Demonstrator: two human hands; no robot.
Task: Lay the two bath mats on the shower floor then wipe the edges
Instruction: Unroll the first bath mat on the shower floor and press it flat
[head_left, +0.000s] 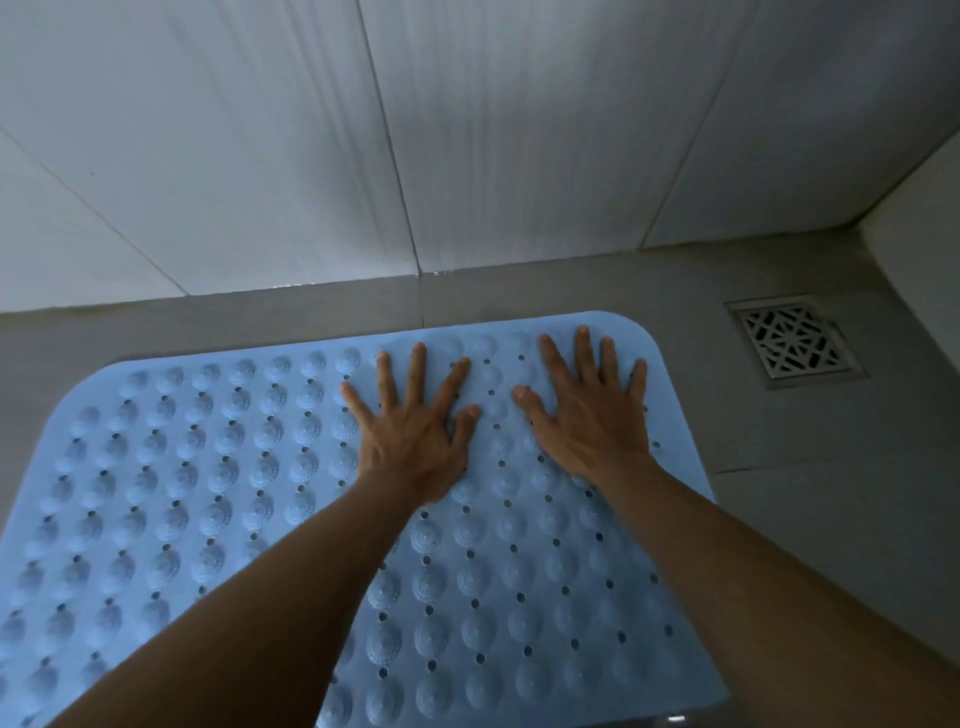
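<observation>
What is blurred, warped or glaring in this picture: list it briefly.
Head view: dim, cool light. The wall tiles are streaked with blur, and the tile joints splay from wide-angle distortion. Nubs of the blue mat look soft around the left hand and right hand, sharper toward the left. There is a small glint at the wall's foot, and the drain grate reads fairly crisp.

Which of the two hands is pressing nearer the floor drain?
The right hand, flat on the blue mat by its far right corner; the left hand lies farther from the drain.

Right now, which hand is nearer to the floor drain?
The right hand. It presses flat on the blue mat near its right edge, closer to the drain. The left hand lies farther left on the mat.
</observation>
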